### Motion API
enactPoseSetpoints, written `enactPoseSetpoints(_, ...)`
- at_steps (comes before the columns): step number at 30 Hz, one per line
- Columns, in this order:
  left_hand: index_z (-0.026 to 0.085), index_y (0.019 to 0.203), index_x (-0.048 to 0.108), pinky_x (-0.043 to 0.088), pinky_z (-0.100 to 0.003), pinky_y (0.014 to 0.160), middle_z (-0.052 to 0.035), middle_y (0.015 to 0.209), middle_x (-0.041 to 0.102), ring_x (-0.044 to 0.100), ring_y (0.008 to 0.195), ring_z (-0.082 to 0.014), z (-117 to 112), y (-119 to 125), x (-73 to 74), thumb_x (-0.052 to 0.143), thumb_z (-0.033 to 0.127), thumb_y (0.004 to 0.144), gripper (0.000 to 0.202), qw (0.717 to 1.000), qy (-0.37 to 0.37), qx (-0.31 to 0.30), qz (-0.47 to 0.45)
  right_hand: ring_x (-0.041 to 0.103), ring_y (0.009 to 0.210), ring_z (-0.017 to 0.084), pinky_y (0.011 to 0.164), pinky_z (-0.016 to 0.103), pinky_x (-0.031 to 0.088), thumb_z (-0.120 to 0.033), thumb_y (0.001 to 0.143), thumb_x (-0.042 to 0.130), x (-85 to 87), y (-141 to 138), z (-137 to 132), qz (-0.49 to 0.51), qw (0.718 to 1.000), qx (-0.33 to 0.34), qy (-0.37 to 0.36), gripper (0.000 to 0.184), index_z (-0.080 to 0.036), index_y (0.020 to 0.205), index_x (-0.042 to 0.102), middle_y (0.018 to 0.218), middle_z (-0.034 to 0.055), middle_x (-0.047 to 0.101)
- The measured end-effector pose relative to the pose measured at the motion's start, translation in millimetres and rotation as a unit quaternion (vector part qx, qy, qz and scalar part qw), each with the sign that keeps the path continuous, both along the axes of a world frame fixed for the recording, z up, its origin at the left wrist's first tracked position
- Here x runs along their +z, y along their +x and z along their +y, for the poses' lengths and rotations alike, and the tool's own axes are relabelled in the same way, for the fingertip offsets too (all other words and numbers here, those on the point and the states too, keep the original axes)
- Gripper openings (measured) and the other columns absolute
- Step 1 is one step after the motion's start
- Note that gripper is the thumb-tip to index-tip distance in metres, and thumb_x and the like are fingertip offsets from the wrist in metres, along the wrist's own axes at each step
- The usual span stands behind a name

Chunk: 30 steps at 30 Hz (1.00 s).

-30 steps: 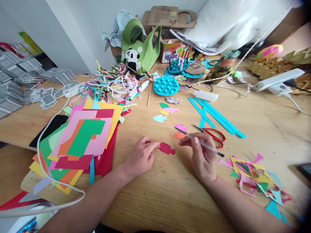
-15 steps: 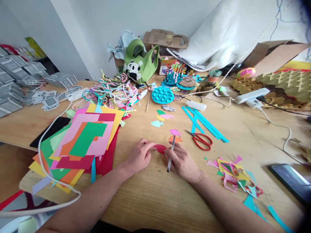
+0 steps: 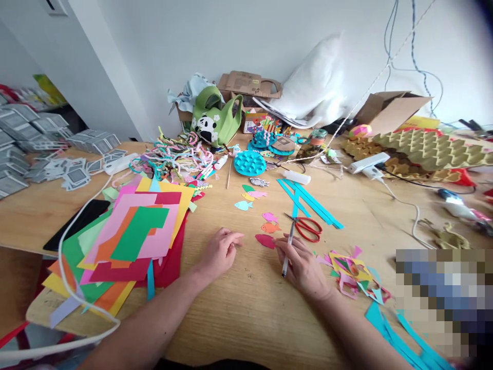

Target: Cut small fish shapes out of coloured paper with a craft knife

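Observation:
My right hand (image 3: 306,267) grips a pen (image 3: 286,257) that slants up between its fingers. Its fingertips touch the tail end of a red paper fish (image 3: 265,241) lying on the table. To the left of that fish is my left hand (image 3: 221,252), holding nothing, its index finger stretched out and the others curled. Just beyond the red fish lie an orange paper fish (image 3: 270,227) and a pink paper fish (image 3: 269,217). Red-handled scissors (image 3: 308,229) rest beyond my right hand. Farther back lies a light blue paper fish (image 3: 243,205).
Coloured paper sheets (image 3: 127,226) are piled at the left. Paper scraps (image 3: 354,272) lie right of my right arm, and blue strips (image 3: 311,203) behind the scissors. A blue textured disc (image 3: 250,163), a green panda bag (image 3: 217,121) and egg trays (image 3: 416,146) stand farther back.
My right hand has moved right with the pen, and the red fish now lies clear of my left hand. The view has also turned to the right.

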<state>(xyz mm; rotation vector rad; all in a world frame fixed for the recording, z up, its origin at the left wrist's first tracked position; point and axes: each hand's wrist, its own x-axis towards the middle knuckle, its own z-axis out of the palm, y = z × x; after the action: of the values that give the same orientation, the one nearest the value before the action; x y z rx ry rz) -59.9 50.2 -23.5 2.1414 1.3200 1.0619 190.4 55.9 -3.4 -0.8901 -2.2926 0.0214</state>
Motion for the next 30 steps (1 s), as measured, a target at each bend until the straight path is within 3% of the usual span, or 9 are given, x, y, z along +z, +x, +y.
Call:
enactPoseSetpoints(5,0.017,0.111,0.061,0.054,-0.034,0.081,-0.0017,0.087,0.071,0.061,0.09,-0.0174,0,-1,3.6,0.042,-0.01,0.073,0.051,1.0,0.008,-0.001,0.001,0.065,0.091,0.028,0.076,0.043,0.055,-0.007,0.09,0.048,-12.0,-1,-7,0.019,0.999,-0.029,-0.036,0.023,-0.02,0.107,0.057,0.092,0.0121,0.071)
enactPoseSetpoints(13,0.017,0.111,0.062,0.054,-0.033,0.078,-0.0031,0.086,0.069,0.061,0.089,-0.018,2,-3,-0.9,0.041,-0.008,0.074,0.049,0.999,0.039,-0.009,0.003,0.064,0.093,0.027,0.077,0.041,0.055,-0.011,0.093,0.048,-11.8,2,0,0.109,0.99,-0.079,-0.033,0.017,-0.021,0.101,0.06,0.09,0.0114,0.068)
enactPoseSetpoints(21,0.018,0.101,0.064,0.051,-0.03,0.07,-0.0021,0.074,0.065,0.06,0.079,-0.019,15,-7,-6.2,0.042,-0.005,0.075,0.041,0.994,0.105,0.026,-0.006,0.055,0.115,0.029,0.092,0.049,0.05,-0.013,0.094,0.048,-25.0,5,9,0.042,0.994,-0.09,-0.04,0.032,-0.019,0.125,0.052,0.108,0.0129,0.07)
enactPoseSetpoints(26,0.019,0.095,0.065,0.05,-0.03,0.069,-0.0018,0.07,0.064,0.059,0.076,-0.0193,19,-5,-5.3,0.043,-0.003,0.076,0.037,0.99,0.13,0.051,-0.006,0.053,0.116,0.032,0.096,0.054,0.047,-0.016,0.094,0.048,-27.4,2,10,-0.012,0.995,-0.096,-0.037,0.027,-0.016,0.121,0.055,0.111,0.0164,0.068)
enactPoseSetpoints(30,0.018,0.095,0.064,0.049,-0.03,0.07,-0.0013,0.07,0.064,0.059,0.075,-0.0188,20,-6,-5.5,0.043,-0.005,0.075,0.037,0.988,0.142,0.061,-0.017,0.052,0.118,0.031,0.095,0.052,0.047,-0.014,0.094,0.048,-21.6,0,7,0.01,0.997,-0.08,-0.021,0.029,-0.017,0.122,0.054,0.111,0.0152,0.068)
